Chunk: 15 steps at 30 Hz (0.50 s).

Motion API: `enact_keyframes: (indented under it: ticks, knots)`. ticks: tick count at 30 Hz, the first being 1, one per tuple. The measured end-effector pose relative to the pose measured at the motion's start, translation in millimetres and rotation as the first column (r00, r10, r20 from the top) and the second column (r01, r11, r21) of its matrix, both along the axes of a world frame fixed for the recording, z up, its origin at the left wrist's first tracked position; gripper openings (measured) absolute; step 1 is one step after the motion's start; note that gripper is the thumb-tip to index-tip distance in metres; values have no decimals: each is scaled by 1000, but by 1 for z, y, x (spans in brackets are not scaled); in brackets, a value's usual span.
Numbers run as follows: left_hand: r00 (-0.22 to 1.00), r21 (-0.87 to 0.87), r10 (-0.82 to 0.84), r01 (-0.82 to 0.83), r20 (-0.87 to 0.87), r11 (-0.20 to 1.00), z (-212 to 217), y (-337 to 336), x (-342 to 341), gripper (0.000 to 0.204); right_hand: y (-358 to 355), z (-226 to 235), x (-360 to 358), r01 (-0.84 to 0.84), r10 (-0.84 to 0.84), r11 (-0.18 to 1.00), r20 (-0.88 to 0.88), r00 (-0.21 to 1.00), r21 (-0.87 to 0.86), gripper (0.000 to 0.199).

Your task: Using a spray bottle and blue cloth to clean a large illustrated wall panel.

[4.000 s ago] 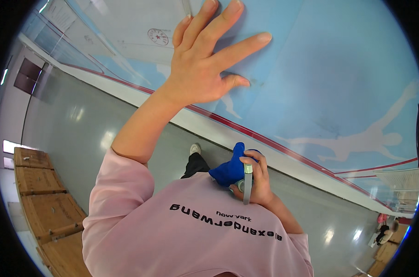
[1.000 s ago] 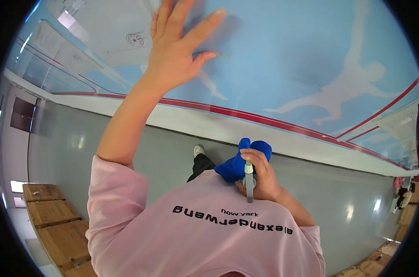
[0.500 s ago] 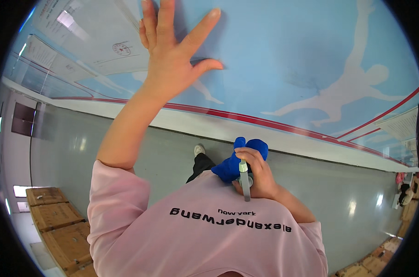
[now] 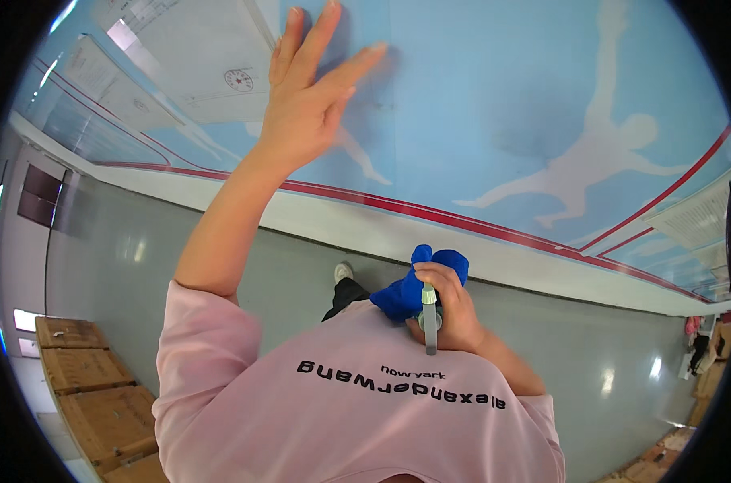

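Observation:
My left hand (image 4: 305,113) is raised before the blue wall panel (image 4: 478,88), its fingers apart and nothing held. A shadow lies beside the fingers; whether they touch the panel I cannot tell. Low in front of my chest, my right hand (image 4: 454,310) is closed around what looks like a spray bottle (image 4: 430,322), seen from above, with a grey head and pale green nozzle. Bunched blue cloth (image 4: 393,298) sits against that hand and in front of it. The fingers hide how the cloth is held and most of the bottle.
The panel bears white figures, red lines and posted papers (image 4: 196,60). A white baseboard (image 4: 494,253) meets the grey floor (image 4: 301,258). Brown wooden boxes (image 4: 108,410) stand at the lower left, with more boxes at the lower right. My shoe (image 4: 343,272) is near the baseboard.
My left hand has turned and its thumb has folded in toward the palm. The right hand keeps its grip on the bottle. The view has shifted slightly.

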<state>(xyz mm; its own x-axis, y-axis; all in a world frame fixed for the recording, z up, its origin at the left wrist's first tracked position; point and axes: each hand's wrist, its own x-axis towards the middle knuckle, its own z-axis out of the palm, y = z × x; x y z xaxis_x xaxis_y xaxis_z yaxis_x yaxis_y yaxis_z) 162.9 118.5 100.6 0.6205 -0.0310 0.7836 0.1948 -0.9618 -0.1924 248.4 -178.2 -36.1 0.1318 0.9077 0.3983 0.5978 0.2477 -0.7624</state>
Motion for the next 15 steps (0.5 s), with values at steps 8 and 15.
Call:
enact_keyframes:
  ticks: [8, 15]
  knots:
    - [997, 139, 62, -54, -54, 989, 18, -30, 11, 87, -2, 0, -4, 2, -3, 1000, -17, 1000, -9, 75]
    - [993, 70, 74, -68, -87, 995, 23, -17, 13, 69, 9, -8, 1, 10, -10, 1000, -48, 999, 17, 74]
